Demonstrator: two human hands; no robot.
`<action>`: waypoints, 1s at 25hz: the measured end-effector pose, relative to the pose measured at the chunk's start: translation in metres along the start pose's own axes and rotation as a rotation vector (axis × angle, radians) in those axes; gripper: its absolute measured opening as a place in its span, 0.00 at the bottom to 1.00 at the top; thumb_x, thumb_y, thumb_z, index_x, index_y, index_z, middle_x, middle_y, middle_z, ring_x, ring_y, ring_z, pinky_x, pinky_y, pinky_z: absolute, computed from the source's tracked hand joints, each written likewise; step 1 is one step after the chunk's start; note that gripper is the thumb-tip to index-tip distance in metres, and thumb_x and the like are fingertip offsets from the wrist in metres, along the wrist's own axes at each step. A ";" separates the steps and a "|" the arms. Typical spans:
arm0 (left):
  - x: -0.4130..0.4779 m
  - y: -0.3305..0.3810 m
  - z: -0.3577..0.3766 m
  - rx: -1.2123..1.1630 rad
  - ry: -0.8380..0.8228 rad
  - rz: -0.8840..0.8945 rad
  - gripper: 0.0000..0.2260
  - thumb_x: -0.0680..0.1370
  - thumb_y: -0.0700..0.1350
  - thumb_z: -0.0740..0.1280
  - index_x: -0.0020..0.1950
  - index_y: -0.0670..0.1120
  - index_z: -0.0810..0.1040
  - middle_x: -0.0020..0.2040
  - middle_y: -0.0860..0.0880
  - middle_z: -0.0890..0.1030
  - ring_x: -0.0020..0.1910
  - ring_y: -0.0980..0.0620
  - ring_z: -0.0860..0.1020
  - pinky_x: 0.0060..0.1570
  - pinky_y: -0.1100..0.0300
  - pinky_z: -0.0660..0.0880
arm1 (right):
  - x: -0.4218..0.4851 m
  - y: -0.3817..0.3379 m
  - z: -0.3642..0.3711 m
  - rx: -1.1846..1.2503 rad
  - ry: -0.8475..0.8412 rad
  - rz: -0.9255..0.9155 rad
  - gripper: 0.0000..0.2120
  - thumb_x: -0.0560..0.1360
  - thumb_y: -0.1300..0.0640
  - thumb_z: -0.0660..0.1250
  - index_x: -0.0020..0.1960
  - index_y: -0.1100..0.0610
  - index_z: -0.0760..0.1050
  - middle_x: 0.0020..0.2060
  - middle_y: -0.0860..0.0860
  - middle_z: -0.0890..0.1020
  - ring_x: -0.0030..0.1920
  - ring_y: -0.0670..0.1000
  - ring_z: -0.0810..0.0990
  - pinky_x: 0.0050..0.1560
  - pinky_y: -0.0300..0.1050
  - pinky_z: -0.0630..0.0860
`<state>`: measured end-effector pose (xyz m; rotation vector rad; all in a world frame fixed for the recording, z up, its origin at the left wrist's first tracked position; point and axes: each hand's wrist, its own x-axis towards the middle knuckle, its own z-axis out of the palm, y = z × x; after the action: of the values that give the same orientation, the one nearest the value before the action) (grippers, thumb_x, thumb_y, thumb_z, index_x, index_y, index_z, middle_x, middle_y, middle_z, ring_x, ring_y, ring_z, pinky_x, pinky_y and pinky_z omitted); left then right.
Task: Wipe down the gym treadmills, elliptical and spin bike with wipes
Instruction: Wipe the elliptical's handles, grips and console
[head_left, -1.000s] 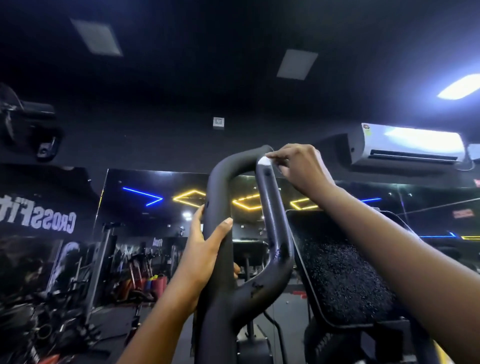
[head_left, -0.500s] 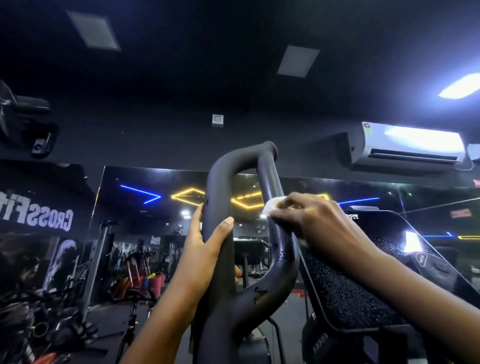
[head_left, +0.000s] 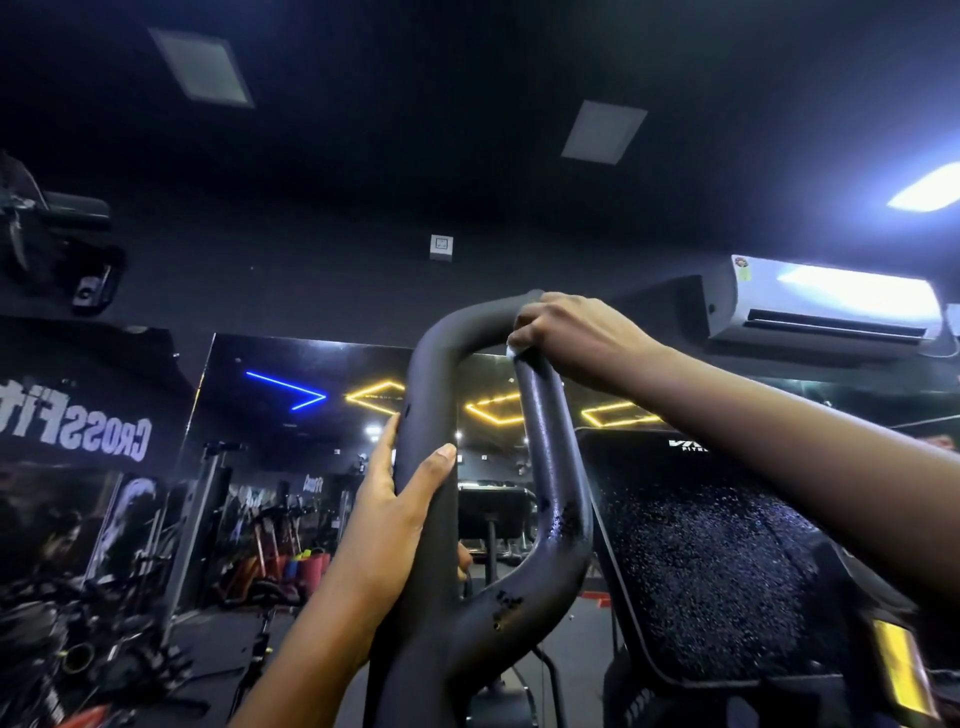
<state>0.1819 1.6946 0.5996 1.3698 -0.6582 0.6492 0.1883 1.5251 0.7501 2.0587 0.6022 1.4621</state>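
handle loop (head_left: 553, 467) of a black exercise machine fills the middle of the view, its two bars rising and joining in a bend at the top. the left hand (head_left: 400, 525) grips the left bar about halfway up, thumb laid across the near side and fingers wrapped round the far side. the right hand (head_left: 571, 338) sits on the top bend where it meets the right bar, fingers curled over it and pressing a white wipe (head_left: 511, 352) against the bar. only a small sliver of the wipe shows under the fingertips. the right bar below that hand looks wet and shiny. just right of the loop stands the machine's dark screen (head_left: 701, 561), speckled with droplets and partly behind the right forearm. a mirror (head_left: 291, 457) on the far wall shows blue and yellow light strips. an air conditioner (head_left: 831, 306) hangs high on the right.
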 end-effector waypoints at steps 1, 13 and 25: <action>0.000 0.000 0.000 -0.004 0.002 0.001 0.31 0.75 0.49 0.64 0.75 0.59 0.54 0.45 0.37 0.77 0.24 0.45 0.77 0.22 0.58 0.74 | -0.006 -0.002 0.001 -0.021 0.015 -0.019 0.16 0.80 0.56 0.54 0.63 0.53 0.74 0.60 0.50 0.74 0.60 0.53 0.71 0.49 0.47 0.71; -0.001 0.002 0.003 0.007 0.017 0.000 0.29 0.79 0.46 0.62 0.76 0.57 0.53 0.48 0.36 0.76 0.22 0.48 0.76 0.21 0.61 0.74 | -0.060 -0.002 0.009 0.458 0.265 0.004 0.15 0.69 0.67 0.71 0.53 0.55 0.82 0.48 0.51 0.84 0.45 0.49 0.81 0.48 0.41 0.77; -0.003 0.004 0.004 0.025 0.054 -0.011 0.27 0.80 0.46 0.62 0.76 0.56 0.56 0.50 0.34 0.77 0.25 0.48 0.77 0.21 0.60 0.73 | -0.092 -0.058 0.048 0.855 0.493 0.602 0.17 0.74 0.68 0.64 0.61 0.58 0.77 0.47 0.50 0.81 0.40 0.39 0.75 0.43 0.22 0.69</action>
<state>0.1770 1.6912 0.6007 1.3731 -0.6012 0.6853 0.2020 1.5019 0.6343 2.6704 0.9810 2.4097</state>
